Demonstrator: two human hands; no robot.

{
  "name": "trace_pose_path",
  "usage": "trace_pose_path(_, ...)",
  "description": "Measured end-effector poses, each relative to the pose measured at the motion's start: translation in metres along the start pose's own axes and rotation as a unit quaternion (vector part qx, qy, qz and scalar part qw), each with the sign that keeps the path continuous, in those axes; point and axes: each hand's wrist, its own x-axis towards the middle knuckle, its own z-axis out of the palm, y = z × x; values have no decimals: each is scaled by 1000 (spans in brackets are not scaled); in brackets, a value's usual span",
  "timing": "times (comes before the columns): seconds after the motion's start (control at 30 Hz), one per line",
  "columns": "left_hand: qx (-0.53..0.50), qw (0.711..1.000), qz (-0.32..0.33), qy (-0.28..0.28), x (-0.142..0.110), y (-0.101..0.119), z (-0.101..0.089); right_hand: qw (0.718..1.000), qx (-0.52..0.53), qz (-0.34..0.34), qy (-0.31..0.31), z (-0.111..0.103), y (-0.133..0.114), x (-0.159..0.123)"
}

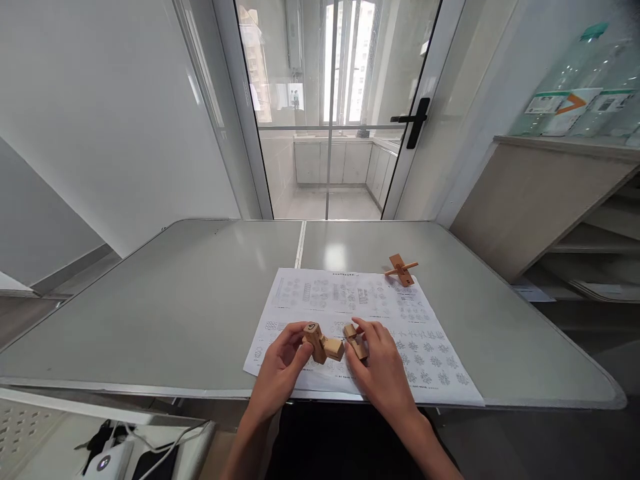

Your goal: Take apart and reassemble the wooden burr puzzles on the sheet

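My left hand [281, 363] pinches a light wooden puzzle block [321, 343] made of crossed pieces, held just above a printed instruction sheet [400, 333]. My right hand [379, 360] grips a second, smaller wooden piece [354, 339] close beside it, the two pieces a small gap apart. Both hands rest on the sheet near the table's front edge. A darker, orange-brown wooden cross piece [401, 269] lies at the sheet's far right corner, out of reach of both hands.
The grey folding table [175, 300] has a seam down its middle. A glass door with a black handle [416, 120] stands behind it. Shelving [575, 220] is at the right. Cables and a white device [107, 460] lie at the lower left.
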Motion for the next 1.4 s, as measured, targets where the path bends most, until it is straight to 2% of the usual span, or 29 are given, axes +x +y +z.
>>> trace_pose_path(0.2,21,999,-31,-5,0,2,-1,999,17,0,-39,-2,-3,0)
trace_pose_path(0.47,63,997,-46,5,2,4,-1,990,125,4,-71,-13,-9,2)
trace_pose_path(0.67,56,997,-42,-25,2,7,2,984,162,-9,-74,-18,-14,3)
trace_pose_path(0.87,48,998,-42,-28,2,9,6,983,170,-19,-68,-19,-15,3)
trace_pose_path(1.03,58,997,-46,-24,2,10,8,982,176,-15,-70,-20,-16,3)
trace_pose_path(1.23,97,995,-38,-2,4,5,10,973,206,46,-89,-20,-11,2)
trace_pose_path(1.4,121,992,-40,7,4,8,11,977,198,24,-79,-19,-10,3)
